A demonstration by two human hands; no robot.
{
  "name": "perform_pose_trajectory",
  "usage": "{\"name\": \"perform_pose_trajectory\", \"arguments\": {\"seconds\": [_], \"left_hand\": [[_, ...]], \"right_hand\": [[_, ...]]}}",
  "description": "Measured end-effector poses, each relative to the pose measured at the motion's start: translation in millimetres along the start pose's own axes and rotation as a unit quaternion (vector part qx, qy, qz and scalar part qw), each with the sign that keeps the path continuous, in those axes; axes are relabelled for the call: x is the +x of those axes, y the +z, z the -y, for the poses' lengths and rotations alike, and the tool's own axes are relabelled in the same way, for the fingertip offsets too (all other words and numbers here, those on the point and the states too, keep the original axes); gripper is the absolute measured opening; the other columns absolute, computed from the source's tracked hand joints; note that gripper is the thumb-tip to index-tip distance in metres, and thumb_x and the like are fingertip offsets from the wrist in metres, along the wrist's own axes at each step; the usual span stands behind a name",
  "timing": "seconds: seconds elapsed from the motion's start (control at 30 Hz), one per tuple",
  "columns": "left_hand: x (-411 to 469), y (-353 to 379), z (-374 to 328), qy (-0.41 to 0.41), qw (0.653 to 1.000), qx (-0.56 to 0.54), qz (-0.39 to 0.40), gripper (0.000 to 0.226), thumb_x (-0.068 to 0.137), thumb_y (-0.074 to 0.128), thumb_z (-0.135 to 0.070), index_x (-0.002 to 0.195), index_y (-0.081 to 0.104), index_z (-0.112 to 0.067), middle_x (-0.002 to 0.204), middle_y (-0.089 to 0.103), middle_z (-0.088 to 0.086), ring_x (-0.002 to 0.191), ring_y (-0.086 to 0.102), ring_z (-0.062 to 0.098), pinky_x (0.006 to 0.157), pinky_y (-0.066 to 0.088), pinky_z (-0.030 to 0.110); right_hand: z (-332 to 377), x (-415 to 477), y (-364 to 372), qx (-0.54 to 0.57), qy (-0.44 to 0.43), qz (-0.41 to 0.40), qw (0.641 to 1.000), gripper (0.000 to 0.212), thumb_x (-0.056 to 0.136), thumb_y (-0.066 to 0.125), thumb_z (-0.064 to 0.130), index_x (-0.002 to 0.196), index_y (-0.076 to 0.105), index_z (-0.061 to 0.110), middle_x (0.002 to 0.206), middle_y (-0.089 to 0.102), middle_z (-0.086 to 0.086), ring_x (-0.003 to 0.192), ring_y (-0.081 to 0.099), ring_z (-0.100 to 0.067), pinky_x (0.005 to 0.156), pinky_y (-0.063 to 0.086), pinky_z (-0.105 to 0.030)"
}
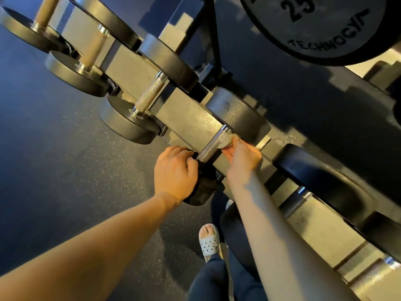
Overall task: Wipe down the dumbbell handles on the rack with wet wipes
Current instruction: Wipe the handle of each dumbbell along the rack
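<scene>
Right hand point(243, 157): fingers curled, pinching a small crumpled wet wipe point(225, 141) and pressing it against the upper end of a knurled dumbbell handle point(211, 146), close to that dumbbell's far weight head point(238, 115). Forearm runs up from the lower right, crossing over the rack rail point(191, 118).

Left hand point(174, 171): fingers folded over the near weight head point(199, 187) of the same dumbbell, gripping it just beside the lower end of the handle. The hand covers most of that head; only its dark lower edge shows.

Around the handle: it lies across the grey rack rail. Up and left along the rail, three more dumbbells sit in a row, the nearest with a bare knurled handle point(149, 95). Down and right of the handle, a larger dumbbell's black head point(321, 181) lies just past the right wrist.

Well above the handle, a black plate point(314, 25) marked 25.

Below the handle: dark speckled floor point(76, 159), one foot in a pale perforated slipper point(209, 242), dark trouser leg.
</scene>
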State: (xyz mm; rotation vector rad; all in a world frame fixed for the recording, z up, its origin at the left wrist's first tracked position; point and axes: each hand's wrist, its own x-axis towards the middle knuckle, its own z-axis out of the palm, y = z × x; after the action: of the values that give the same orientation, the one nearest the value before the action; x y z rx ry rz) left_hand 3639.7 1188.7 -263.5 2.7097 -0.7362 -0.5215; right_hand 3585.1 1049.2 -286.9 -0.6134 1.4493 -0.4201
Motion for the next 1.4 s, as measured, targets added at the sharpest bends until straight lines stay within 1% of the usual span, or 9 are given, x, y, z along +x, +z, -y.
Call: {"name": "perform_pose_trajectory", "arguments": {"seconds": [0.17, 0.3, 0.43, 0.63, 0.83, 1.0, 1.13, 1.3, 1.4], "left_hand": [[0, -3, 0, 0.012, 1.0, 0.02, 0.014, 0.058, 0.094, 0.024, -0.038, 0.084, 0.075, -0.012, 0.088, 0.074, 0.004, 0.088, 0.06, 0.021, 0.087, 0.046, 0.034], [1, -2, 1, 0.003, 1.0, 0.013, 0.02, 0.06, 0.092, 0.022, -0.041, 0.083, 0.074, -0.014, 0.085, 0.071, 0.002, 0.086, 0.057, 0.019, 0.083, 0.044, 0.033], [1, -2, 1, -0.004, 1.0, 0.007, 0.018, 0.058, 0.092, 0.023, -0.041, 0.08, 0.073, -0.015, 0.081, 0.07, 0.001, 0.082, 0.055, 0.018, 0.079, 0.045, 0.031], [0, -1, 1, -0.012, 1.0, 0.003, 0.018, 0.054, 0.092, 0.025, -0.04, 0.075, 0.069, -0.014, 0.076, 0.067, 0.002, 0.078, 0.054, 0.019, 0.076, 0.049, 0.036], [-1, -1, 0, -0.023, 1.0, -0.005, 0.019, 0.055, 0.092, 0.024, -0.04, 0.077, 0.069, -0.013, 0.076, 0.067, 0.003, 0.078, 0.054, 0.02, 0.076, 0.05, 0.036], [-2, -1, -2, -0.023, 1.0, -0.007, 0.014, 0.056, 0.092, 0.023, -0.04, 0.079, 0.07, -0.013, 0.078, 0.067, 0.003, 0.08, 0.054, 0.02, 0.077, 0.046, 0.033], [-1, 0, -1, -0.027, 1.0, -0.001, 0.005, 0.05, 0.09, 0.027, -0.038, 0.078, 0.069, -0.013, 0.078, 0.064, 0.002, 0.079, 0.052, 0.019, 0.076, 0.048, 0.037], [-2, 3, 1, -0.04, 0.999, -0.015, -0.005, 0.047, 0.092, 0.03, -0.037, 0.093, 0.071, -0.016, 0.097, 0.067, 0.002, 0.092, 0.054, 0.017, 0.084, 0.048, 0.033], [-2, 4, 0, -0.09, 0.995, -0.042, -0.018, 0.036, 0.101, 0.042, -0.029, 0.122, 0.068, -0.016, 0.125, 0.066, 0.005, 0.119, 0.054, 0.021, 0.099, 0.04, 0.03]], "right_hand": [[-28, -27, 2, -0.035, 0.03, 0.067, 0.997, 0.032, 0.105, 0.047, 0.005, 0.096, 0.07, 0.026, 0.105, 0.072, -0.005, 0.103, 0.069, -0.021, 0.091, 0.058, -0.035], [-16, -7, 1, 0.057, 0.085, 0.055, 0.993, 0.026, 0.103, 0.047, 0.001, 0.111, 0.068, 0.015, 0.116, 0.068, -0.013, 0.11, 0.065, -0.028, 0.091, 0.056, -0.036], [1, 7, 16, 0.132, 0.147, 0.103, 0.975, 0.024, 0.106, 0.048, 0.023, 0.112, 0.067, 0.01, 0.13, 0.064, -0.021, 0.122, 0.062, -0.035, 0.109, 0.047, -0.044], [-7, -8, 5, 0.027, 0.036, 0.099, 0.994, 0.027, 0.107, 0.047, 0.012, 0.127, 0.063, 0.006, 0.121, 0.069, -0.014, 0.103, 0.068, -0.016, 0.104, 0.049, -0.037], [-20, -12, 8, -0.163, -0.14, 0.067, 0.974, 0.026, 0.106, 0.053, 0.023, 0.108, 0.067, 0.002, 0.099, 0.072, -0.011, 0.092, 0.071, -0.017, 0.078, 0.057, -0.025], [-28, -3, -1, -0.319, -0.195, 0.092, 0.923, 0.033, 0.108, 0.046, 0.031, 0.104, 0.065, 0.004, 0.092, 0.069, -0.01, 0.087, 0.068, -0.026, 0.079, 0.056, -0.044], [-44, -13, -16, -0.391, -0.194, 0.138, 0.889, 0.029, 0.109, 0.041, 0.029, 0.099, 0.062, 0.012, 0.089, 0.066, -0.003, 0.084, 0.065, -0.019, 0.076, 0.055, -0.041], [-34, -16, -24, -0.581, -0.225, 0.205, 0.755, 0.033, 0.109, 0.038, 0.031, 0.099, 0.065, 0.014, 0.092, 0.065, -0.002, 0.087, 0.063, -0.018, 0.076, 0.054, -0.036], [-7, 0, -13, -0.449, -0.224, 0.115, 0.857, 0.041, 0.109, 0.036, 0.036, 0.104, 0.067, 0.01, 0.093, 0.068, -0.007, 0.087, 0.064, -0.02, 0.075, 0.051, -0.038]]}}
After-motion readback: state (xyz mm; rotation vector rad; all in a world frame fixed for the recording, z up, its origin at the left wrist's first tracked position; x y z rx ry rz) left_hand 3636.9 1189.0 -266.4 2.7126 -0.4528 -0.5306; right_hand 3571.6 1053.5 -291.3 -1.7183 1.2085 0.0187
